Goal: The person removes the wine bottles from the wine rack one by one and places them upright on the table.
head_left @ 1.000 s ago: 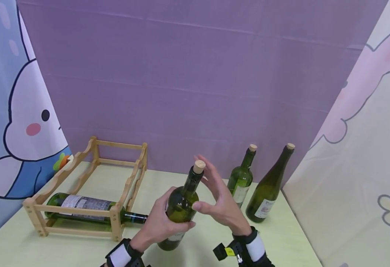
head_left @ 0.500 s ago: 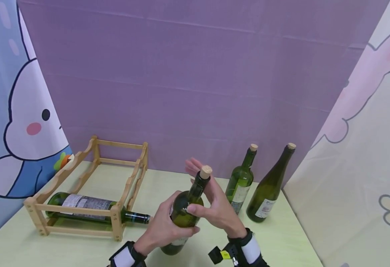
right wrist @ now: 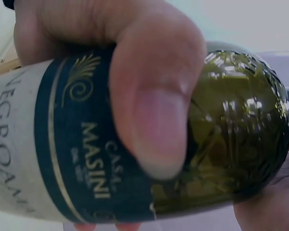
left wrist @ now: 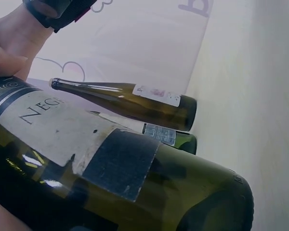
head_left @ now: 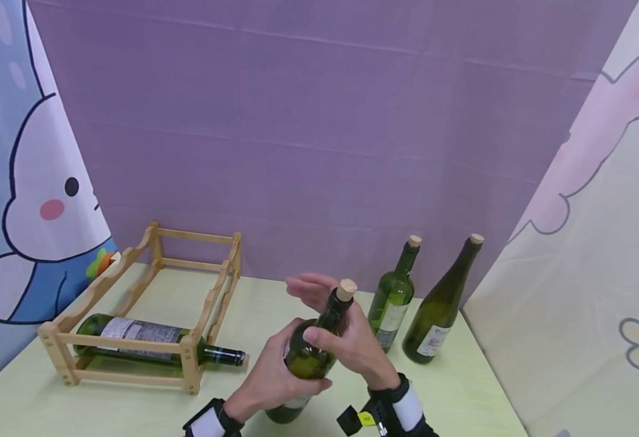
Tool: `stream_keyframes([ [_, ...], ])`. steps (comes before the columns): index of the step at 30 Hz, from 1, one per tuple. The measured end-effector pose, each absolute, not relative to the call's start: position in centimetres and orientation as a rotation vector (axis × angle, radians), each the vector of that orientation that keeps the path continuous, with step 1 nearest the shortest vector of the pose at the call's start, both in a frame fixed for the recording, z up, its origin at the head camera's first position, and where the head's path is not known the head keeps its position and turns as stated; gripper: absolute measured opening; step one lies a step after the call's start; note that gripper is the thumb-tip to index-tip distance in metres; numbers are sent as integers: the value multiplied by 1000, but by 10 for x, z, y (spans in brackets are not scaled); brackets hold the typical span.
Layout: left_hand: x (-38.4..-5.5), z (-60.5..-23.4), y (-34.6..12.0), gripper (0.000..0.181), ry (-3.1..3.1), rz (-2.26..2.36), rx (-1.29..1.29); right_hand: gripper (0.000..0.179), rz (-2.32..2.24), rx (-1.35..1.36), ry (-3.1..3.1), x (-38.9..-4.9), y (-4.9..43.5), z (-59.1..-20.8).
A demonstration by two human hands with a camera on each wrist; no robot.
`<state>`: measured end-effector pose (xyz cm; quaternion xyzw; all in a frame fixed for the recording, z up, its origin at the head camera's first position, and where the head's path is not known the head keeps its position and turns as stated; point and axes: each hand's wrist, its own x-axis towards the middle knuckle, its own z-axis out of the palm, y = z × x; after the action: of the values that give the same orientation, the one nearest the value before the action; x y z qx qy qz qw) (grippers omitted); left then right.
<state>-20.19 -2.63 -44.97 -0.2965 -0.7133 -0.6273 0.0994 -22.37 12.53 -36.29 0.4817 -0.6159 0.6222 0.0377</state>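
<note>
My left hand point(head_left: 278, 373) grips a green wine bottle point(head_left: 307, 359) round its body, the thumb lying across the dark label band. Tilted, the bottle leans to the right at its corked top point(head_left: 346, 289). My right hand point(head_left: 352, 343) is at the bottle's neck, thumb in front and straight fingers extended behind it. Close up in the left wrist view, the bottle's pale label point(left wrist: 48, 125) shows. In the right wrist view the left thumb point(right wrist: 159, 110) covers part of the label, and part of the right hand point(right wrist: 267, 209) shows beside the bottle's shoulder.
A wooden wine rack point(head_left: 188, 358) stands at the left, with one labelled bottle point(head_left: 139, 337) lying in its front row, neck pointing right. Two corked green bottles, a shorter one point(head_left: 392, 297) and a taller slim one point(head_left: 445, 303), stand at the right near the purple backdrop point(head_left: 319, 133).
The held bottle has moved slightly right and down, leaning further right. My right hand has moved left round the neck, its fingers swinging from upward to leftward behind the bottle.
</note>
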Motion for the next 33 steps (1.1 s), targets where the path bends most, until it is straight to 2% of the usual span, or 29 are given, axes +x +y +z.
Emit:
stream_keyframes([
  [16, -202, -454, -25, 74, -2137, -1849, -934, 41, 2125, 1533, -1840, -220, 124, -359],
  [23, -200, -457, -26, 69, -2163, -1900, -953, 23, 2117, 1474, -1926, -216, 126, -361],
  [28, -200, -457, -24, 82, -2055, -1898, -1055, 12, 2132, 1438, -1939, -213, 124, -361],
  [33, -201, -456, -24, 90, -2033, -1876, -1069, 14, 2107, 1397, -1965, -212, 125, -361],
])
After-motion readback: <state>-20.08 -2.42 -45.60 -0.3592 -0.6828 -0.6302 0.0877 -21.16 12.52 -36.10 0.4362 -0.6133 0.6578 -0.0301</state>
